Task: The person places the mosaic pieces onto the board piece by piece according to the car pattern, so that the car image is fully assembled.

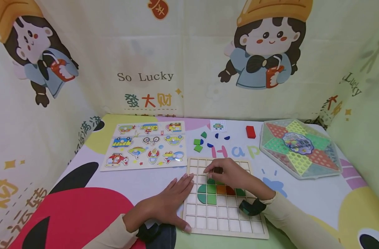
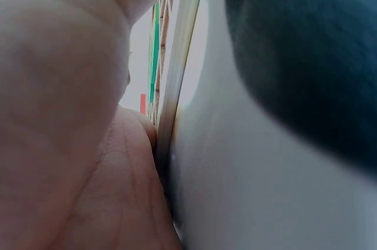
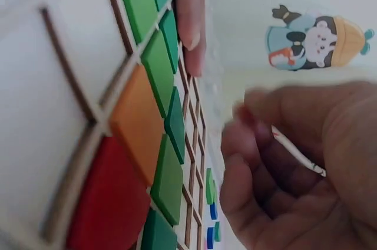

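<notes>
A wooden grid board [image 1: 217, 232] lies flat with coloured pieces set in its cells. Teal rounded pieces [image 1: 201, 198], light green squares [image 1: 211, 199], an orange square [image 1: 221, 190] and a red piece [image 3: 109, 197] sit side by side. My left hand [image 1: 172, 197] rests along the board's left edge, fingers straight and thumb at the near corner. Above the far rows is my right hand [image 1: 228, 173], fingers curled and thumb close to the fingertips. No piece shows between them in the right wrist view. This hand and forearm hide part of the board.
Beyond the board lie loose green squares [image 1: 198, 148], blue half-rounds [image 1: 210, 145] and a small pattern card [image 1: 218, 126]. A vehicle puzzle board [image 1: 139, 160] is at left. A red block [image 1: 250, 132] and a boxed star-shaped game board [image 1: 299, 148] are at right.
</notes>
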Available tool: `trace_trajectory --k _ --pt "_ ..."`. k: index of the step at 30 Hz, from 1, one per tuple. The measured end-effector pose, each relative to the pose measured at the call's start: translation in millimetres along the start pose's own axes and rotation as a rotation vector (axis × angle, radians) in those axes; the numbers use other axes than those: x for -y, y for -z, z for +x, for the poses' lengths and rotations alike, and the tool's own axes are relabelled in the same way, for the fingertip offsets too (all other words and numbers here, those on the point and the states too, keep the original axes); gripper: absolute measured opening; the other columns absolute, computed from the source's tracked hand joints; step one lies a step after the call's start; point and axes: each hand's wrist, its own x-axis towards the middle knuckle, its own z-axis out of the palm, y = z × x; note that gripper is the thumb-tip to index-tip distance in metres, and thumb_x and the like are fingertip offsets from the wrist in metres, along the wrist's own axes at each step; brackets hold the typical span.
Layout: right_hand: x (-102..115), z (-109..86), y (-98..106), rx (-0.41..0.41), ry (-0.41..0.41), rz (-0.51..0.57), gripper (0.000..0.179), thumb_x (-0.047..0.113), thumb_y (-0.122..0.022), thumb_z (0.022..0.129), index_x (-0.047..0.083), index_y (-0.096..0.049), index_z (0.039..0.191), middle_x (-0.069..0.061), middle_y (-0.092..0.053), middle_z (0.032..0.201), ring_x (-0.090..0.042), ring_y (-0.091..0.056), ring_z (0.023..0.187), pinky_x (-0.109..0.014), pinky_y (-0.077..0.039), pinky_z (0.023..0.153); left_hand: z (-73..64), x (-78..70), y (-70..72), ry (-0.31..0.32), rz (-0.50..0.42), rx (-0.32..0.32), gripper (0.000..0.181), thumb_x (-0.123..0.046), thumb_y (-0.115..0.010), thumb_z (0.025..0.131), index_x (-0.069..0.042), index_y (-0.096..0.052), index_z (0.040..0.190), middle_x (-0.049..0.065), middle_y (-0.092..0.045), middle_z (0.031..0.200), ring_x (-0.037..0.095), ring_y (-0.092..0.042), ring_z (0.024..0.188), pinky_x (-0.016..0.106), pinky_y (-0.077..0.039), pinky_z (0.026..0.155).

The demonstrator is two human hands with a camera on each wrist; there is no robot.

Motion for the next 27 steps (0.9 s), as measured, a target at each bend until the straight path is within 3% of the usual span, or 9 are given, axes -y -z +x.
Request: trace_trajectory --k 7,19,27 --pt "-2.6 20.9 -2.0 -0.114 -0.084 0.016 0.012 0.003 -0.071 0.088 0.007 -0.074 0.099 0.002 -0.071 0.093 -0.016 -0.057 0.078 -0.027 -0.051 0.070 0.1 -0.2 0.7 -0.006 -0.008 0.000 0.121 -0.075 -0.066 0.069 -0.011 -0.012 0.157 0.000 0.005 0.163 0.020 0.009 0.147 0.053 -0.001 0.115" --pt "-10.7 50.7 -3.8 -0.153 -0.110 0.008 0.009 0.006 -0.071 0.089 0.007 -0.075 0.097 0.002 -0.067 0.085 -0.016 -0.056 0.077 -0.029 -0.050 0.071 0.4 -0.1 1.6 0.001 0.008 0.000 0.121 -0.074 -0.066 0.069 -0.011 -0.011 0.157 -0.001 0.005 0.163 0.020 0.009 0.147 0.053 -0.001 0.115" --pt "-15.8 66.7 -2.7 -0.184 -0.207 0.024 0.011 0.007 -0.070 0.089 0.007 -0.075 0.099 0.000 -0.067 0.090 -0.018 -0.058 0.081 -0.030 -0.051 0.074 -1.1 -1.9 1.8 -0.009 0.001 0.001 0.120 -0.073 -0.066 0.070 -0.010 -0.012 0.157 0.000 0.004 0.163 0.021 0.008 0.147 0.054 -0.001 0.115"
